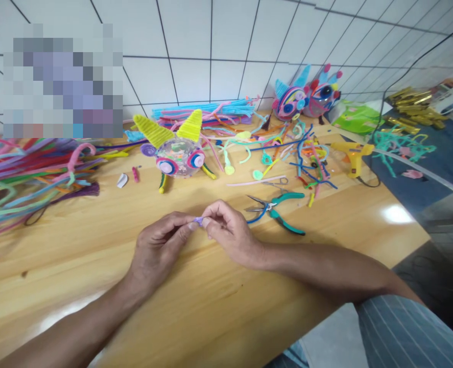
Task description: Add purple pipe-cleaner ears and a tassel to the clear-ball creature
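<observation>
Between the fingertips of my left hand (163, 240) and my right hand (230, 230) is a small purple piece of pipe cleaner (199, 221). Both hands pinch it, low over the wooden table (211, 317), and the fingers hide part of it. Just beyond them stands a clear round figure (180, 156) with yellow pipe-cleaner ears, blue and pink coiled eyes and yellow-green legs. Green-handled pliers (278, 208) lie with jaws spread to the right of my right hand, a blue pipe cleaner (259, 217) beside the jaws.
Loose pipe cleaners (38, 174) pile up at the left, and more scraps (310, 158) lie at the back right. A yellow glue gun (352, 156) stands near the right edge, its cord trailing. Two finished-looking figures (290, 99) lean by the tiled wall. Scissors (282, 181) lie behind the pliers.
</observation>
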`<action>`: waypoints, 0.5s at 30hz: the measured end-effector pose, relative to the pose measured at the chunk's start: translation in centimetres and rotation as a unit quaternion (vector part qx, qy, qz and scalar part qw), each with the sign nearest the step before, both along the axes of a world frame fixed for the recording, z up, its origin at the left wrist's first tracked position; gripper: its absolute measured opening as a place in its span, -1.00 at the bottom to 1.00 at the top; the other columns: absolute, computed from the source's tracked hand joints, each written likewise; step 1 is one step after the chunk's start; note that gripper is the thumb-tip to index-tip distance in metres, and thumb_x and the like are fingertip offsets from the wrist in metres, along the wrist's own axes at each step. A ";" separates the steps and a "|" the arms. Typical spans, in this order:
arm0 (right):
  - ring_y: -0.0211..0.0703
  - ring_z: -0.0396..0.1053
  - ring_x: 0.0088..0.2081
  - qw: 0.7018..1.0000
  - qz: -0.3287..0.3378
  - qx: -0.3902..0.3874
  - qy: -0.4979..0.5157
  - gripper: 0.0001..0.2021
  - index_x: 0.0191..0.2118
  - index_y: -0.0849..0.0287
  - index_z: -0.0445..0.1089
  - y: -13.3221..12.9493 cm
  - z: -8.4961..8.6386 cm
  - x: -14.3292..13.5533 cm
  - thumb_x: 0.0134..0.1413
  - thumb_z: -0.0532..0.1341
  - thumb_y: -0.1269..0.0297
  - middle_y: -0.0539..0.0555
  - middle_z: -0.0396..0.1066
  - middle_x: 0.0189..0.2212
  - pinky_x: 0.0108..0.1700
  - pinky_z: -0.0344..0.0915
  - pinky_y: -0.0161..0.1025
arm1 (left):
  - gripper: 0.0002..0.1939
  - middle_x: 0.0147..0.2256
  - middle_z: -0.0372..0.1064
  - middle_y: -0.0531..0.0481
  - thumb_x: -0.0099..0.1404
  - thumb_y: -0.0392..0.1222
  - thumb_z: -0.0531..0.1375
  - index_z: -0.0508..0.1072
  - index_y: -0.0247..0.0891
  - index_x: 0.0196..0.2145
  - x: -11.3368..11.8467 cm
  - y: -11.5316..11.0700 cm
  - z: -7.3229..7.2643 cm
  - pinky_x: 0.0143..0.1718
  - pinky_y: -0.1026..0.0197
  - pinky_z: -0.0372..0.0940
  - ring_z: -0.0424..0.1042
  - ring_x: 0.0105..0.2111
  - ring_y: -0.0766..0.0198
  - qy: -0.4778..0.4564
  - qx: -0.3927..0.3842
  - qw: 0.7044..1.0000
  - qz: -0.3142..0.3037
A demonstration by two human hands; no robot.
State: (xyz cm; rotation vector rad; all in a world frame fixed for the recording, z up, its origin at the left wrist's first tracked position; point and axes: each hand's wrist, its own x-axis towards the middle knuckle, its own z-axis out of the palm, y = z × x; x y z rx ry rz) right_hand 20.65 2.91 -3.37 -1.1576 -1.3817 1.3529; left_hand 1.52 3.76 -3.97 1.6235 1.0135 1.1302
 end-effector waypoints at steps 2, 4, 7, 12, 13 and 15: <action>-0.28 0.24 -0.43 1.000 -0.002 0.001 0.001 -0.86 -0.26 0.08 0.31 0.0 0.0 0.0 0.28 0.22 0.17 -0.10 0.30 -0.43 -0.36 0.19 -0.29 | -0.92 -0.31 0.65 0.00 0.42 -0.17 0.36 0.70 -0.15 -0.20 0.0 0.0 0.0 -0.31 0.30 0.48 0.57 -0.38 0.31 -0.001 -0.001 1.000 0.001; -0.28 0.24 -0.43 1.000 -0.001 -0.004 0.002 -0.86 -0.26 0.08 0.31 0.0 0.1 0.0 0.28 0.23 0.16 -0.10 0.29 -0.44 -0.37 0.19 -0.29 | -0.92 -0.30 0.66 -0.01 0.42 -0.18 0.36 0.70 -0.16 -0.20 0.1 0.0 0.0 -0.28 0.29 0.50 0.59 -0.36 0.30 -0.004 0.000 1.000 0.000; -0.28 0.22 -0.44 1.000 -0.003 -0.007 -0.001 -0.85 -0.27 0.08 0.30 -0.1 0.2 0.0 0.28 0.24 0.16 -0.11 0.27 -0.46 -0.37 0.19 -0.30 | -0.92 -0.30 0.67 -0.03 0.40 -0.17 0.37 0.71 -0.17 -0.22 0.2 0.1 0.1 -0.27 0.28 0.50 0.61 -0.35 0.28 -0.007 0.005 1.000 0.003; -0.28 0.22 -0.44 1.000 -0.003 0.000 -0.001 -0.83 -0.25 0.08 0.32 -0.2 -0.1 0.2 0.31 0.24 0.13 -0.10 0.28 -0.46 -0.38 0.19 -0.29 | -0.88 -0.35 0.66 -0.05 0.42 -0.14 0.37 0.72 -0.19 -0.23 0.4 0.1 0.3 -0.28 0.29 0.49 0.59 -0.37 0.29 -0.021 0.018 1.000 0.002; -0.27 0.23 -0.44 1.000 -0.002 0.000 -0.002 -0.83 -0.24 0.08 0.32 -0.3 -0.1 0.2 0.32 0.24 0.12 -0.10 0.28 -0.47 -0.38 0.19 -0.29 | -0.88 -0.35 0.66 -0.05 0.42 -0.14 0.37 0.72 -0.19 -0.23 0.4 0.1 0.3 -0.28 0.29 0.49 0.59 -0.37 0.29 -0.023 0.021 1.000 0.001; -0.26 0.24 -0.44 1.000 -0.004 0.003 -0.005 -0.83 -0.24 0.07 0.33 -0.4 -0.2 0.2 0.33 0.24 0.12 -0.09 0.29 -0.47 -0.37 0.20 -0.28 | -0.89 -0.34 0.66 -0.06 0.43 -0.16 0.36 0.72 -0.19 -0.22 0.4 0.1 0.3 -0.28 0.28 0.48 0.59 -0.37 0.29 -0.026 0.029 0.999 -0.001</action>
